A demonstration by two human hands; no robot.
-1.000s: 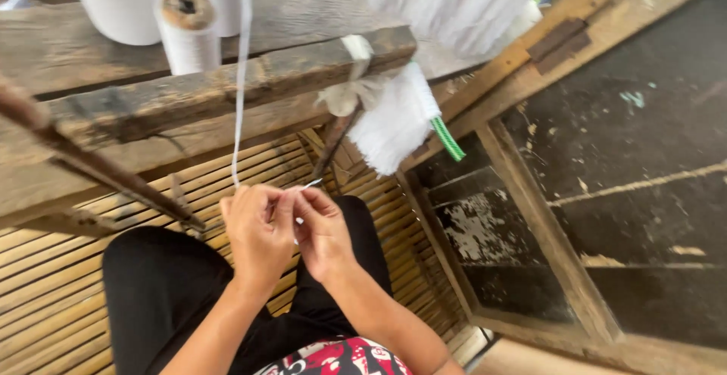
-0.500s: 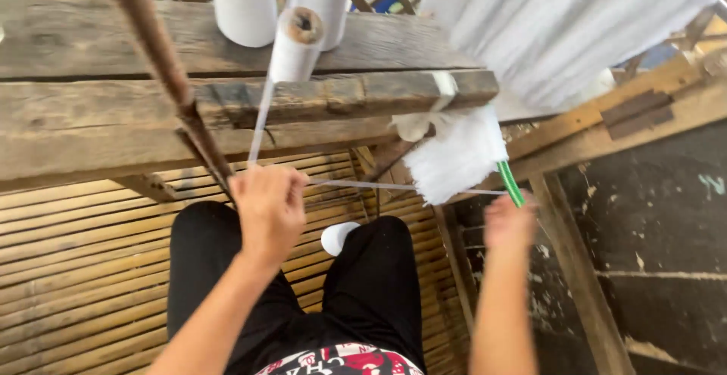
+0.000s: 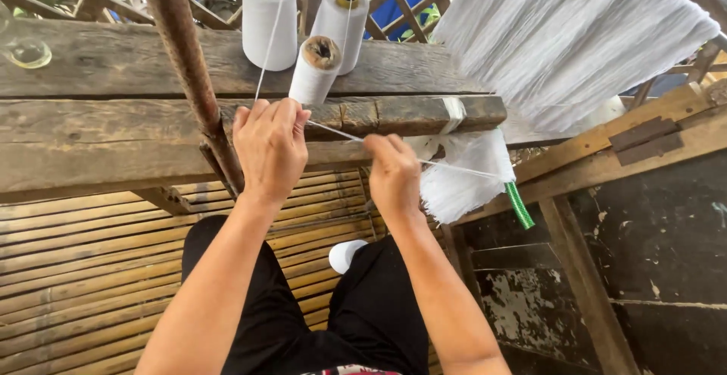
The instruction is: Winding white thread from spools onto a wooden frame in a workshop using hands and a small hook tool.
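Note:
My left hand [image 3: 271, 146] is raised in front of a weathered wooden beam [image 3: 91, 129] and pinches a white thread [image 3: 333, 130]. The thread runs taut to my right hand [image 3: 394, 172], which also pinches it, and on to a white bundle of threads [image 3: 463, 174] tied at the beam's end. A second strand rises from my left hand past a tall white spool [image 3: 266, 19]. Two more white spools [image 3: 316, 71] [image 3: 342, 21] stand on the upper plank.
A rusty slanted rod [image 3: 185, 65] crosses left of my left hand. A wide sheet of white warp threads [image 3: 575, 38] fans at the upper right. A green tube [image 3: 519, 205] hangs below the bundle. A bamboo slat floor [image 3: 83, 269] and a small white cone [image 3: 347, 255] lie below.
My hands went from joined at my lap to spread apart; the right hand has since come back in towards the left, and both now hold the thread up by the beam. The view tilted upward.

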